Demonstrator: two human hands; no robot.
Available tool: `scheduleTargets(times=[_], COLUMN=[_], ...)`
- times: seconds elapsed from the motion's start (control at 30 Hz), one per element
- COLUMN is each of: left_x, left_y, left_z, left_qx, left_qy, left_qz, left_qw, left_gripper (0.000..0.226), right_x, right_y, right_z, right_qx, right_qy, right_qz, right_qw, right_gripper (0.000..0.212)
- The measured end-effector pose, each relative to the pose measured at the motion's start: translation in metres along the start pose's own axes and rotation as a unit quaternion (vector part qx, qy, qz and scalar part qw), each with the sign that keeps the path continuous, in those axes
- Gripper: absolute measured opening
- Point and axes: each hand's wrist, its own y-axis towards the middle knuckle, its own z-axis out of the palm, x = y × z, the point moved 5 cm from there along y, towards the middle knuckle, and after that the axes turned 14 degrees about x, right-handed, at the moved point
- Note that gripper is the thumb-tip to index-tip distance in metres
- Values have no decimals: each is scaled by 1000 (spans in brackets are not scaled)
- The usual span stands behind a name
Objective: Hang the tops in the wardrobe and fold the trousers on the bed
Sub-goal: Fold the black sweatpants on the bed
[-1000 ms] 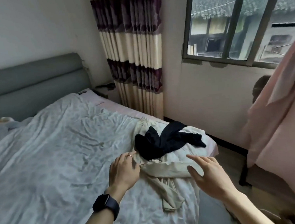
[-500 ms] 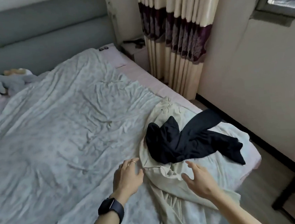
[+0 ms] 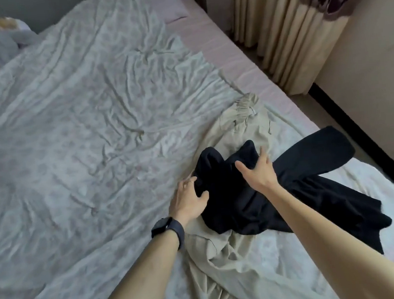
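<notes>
view down over my own two bare forearms onto a wide bed (image 3: 226, 58) under a rumpled pale floral quilt (image 3: 82, 135). near its foot corner a crumpled black fabric garment (image 3: 313, 186) lies heaped on top of long beige cotton trousers with a gathered waistband (image 3: 243, 119), which spread flat beneath it. my left hand (image 3: 188, 199), a dark watch (image 3: 168, 230) on its wrist, curls around the black garment's near edge, thumb over the cloth. my right hand (image 3: 258, 170) rests on top of the heap with fingers spread wide, gripping nothing. both hands are on the black piece probably because it covers the trousers and has to come off first. whether it is a top or trousers, i cannot tell. striped curtains (image 3: 299, 21) hang at the upper right.
</notes>
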Motion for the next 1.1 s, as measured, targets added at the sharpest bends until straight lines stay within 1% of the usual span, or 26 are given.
scheduleTargets(times=[0.03,0.07,0.1,0.17,0.2,0.23,0.27,0.3,0.37,0.43,0.47,0.5,0.57,0.63,0.73,0.8,0.87,0.93,0.97,1.1], left_x=[-2,-5,-8,-20,-28,-37,-44,-51,-54,-56,-58,-57,-53,-48,-45,-44,-34,-25,-20,-8], left_y=[15,28,43,68,79,87,92,99,103,95,84,73,41,12,-31,-52,-80,-101,-120,-166], left_z=[-6,-12,-17,-27,-29,-28,-26,-22,-14,-2,3,10,19,20,11,3,-5,-11,-15,-27], left_qx=[-11,-21,-30,-39,-31,-20,-10,-4,-2,0,5,16,53,65,59,54,34,26,23,9], left_qy=[-9,-26,-42,-89,-121,-150,-165,-153,-95,-61,-64,-79,-106,-113,-135,-172,-207,-229,-233,-230], left_qz=[1,2,5,19,29,38,37,30,6,7,15,24,29,41,53,46,43,51,60,107], left_qw=[1000,999,999,995,992,988,986,988,995,998,998,996,993,991,988,983,977,972,970,967], left_gripper=[68,71,74,81,83,82,78,71,46,14,8,9,13,18,22,24,17,11,15,45], right_x=[2,0,-1,-10,-21,-35,-50,-68,-102,-129,-139,-149,-161,-157,-123,-103,-82,-64,-52,-16], right_y=[14,24,27,18,6,-10,-23,-36,-59,-81,-92,-103,-124,-138,-150,-148,-155,-167,-182,-232], right_z=[-3,-4,-7,-11,-12,-10,-7,-5,0,0,0,2,7,8,4,-1,-3,-2,-1,-3], right_qx=[3,9,10,4,2,11,28,46,62,51,46,48,64,81,102,70,19,-6,-16,-58], right_qy=[15,21,16,1,0,7,15,26,49,66,84,102,147,194,263,248,187,130,96,0], right_qz=[9,13,11,-22,-42,-52,-62,-58,-39,-15,2,25,64,74,60,56,39,11,-12,-76], right_qw=[1000,1000,1000,1000,999,999,998,997,996,996,995,993,985,975,957,965,981,991,995,995], right_gripper=[101,95,80,37,20,8,5,6,7,22,30,35,37,36,35,31,28,24,22,15])
